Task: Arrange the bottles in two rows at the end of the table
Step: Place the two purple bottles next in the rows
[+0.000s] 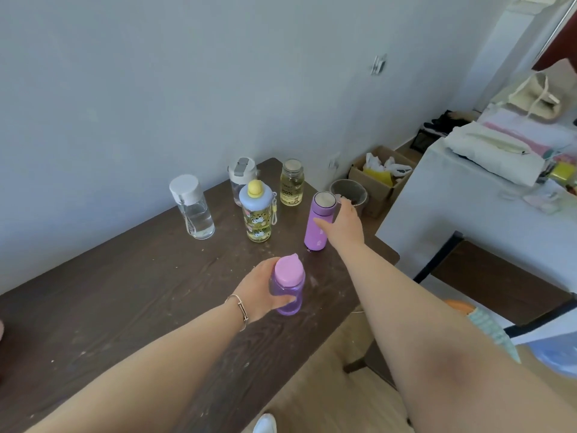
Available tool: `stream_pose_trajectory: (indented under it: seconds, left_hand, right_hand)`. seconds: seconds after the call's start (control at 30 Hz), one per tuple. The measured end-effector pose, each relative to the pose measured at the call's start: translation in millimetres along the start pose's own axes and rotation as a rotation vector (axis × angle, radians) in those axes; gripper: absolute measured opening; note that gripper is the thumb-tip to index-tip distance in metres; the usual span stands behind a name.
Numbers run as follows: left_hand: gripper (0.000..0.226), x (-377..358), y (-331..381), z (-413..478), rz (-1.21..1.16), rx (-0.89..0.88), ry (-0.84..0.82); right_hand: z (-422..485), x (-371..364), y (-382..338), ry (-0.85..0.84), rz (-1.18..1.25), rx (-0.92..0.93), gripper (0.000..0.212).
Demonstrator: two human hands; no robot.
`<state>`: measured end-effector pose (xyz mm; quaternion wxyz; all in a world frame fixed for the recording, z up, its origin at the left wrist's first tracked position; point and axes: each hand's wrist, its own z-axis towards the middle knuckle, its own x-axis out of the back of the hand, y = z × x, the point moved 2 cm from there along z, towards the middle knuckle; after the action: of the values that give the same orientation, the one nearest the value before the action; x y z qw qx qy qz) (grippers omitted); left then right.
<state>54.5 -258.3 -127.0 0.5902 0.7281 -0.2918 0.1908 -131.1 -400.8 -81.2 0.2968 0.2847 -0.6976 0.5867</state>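
Note:
Several bottles stand upright on the dark wooden table (109, 292). My left hand (259, 292) is wrapped around a see-through purple bottle with a pink cap (288, 284) near the table's right edge. My right hand (343, 226) grips the side of a matte purple flask (317, 223) farther back. Behind them stand a cartoon-printed bottle with a blue lid and yellow knob (257, 212), a glass bottle of yellow liquid (291, 184), a clear bottle with a white-grey flip lid (241, 178), and a clear bottle with a white cap (192, 207) to the left.
A grey wall (156, 89) runs along the table's far side. Past the table's end sit a round bin (349, 190) and a cardboard box (382, 173) on the floor. A white cabinet (468, 198) piled with cloth stands to the right.

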Motion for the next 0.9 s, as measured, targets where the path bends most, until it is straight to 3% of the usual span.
stream_pose_trajectory:
  seconds: [0.2, 0.9]
  left_hand:
    - [0.081, -4, -13, 9, -0.171, 0.024, 0.002]
    - [0.084, 0, -11, 12, -0.183, 0.048, 0.009]
  right_hand:
    - [17, -17, 13, -0.014, 0.143, -0.042, 0.081]
    - [14, -21, 16, 0.035, 0.304, -0.071, 0.076]
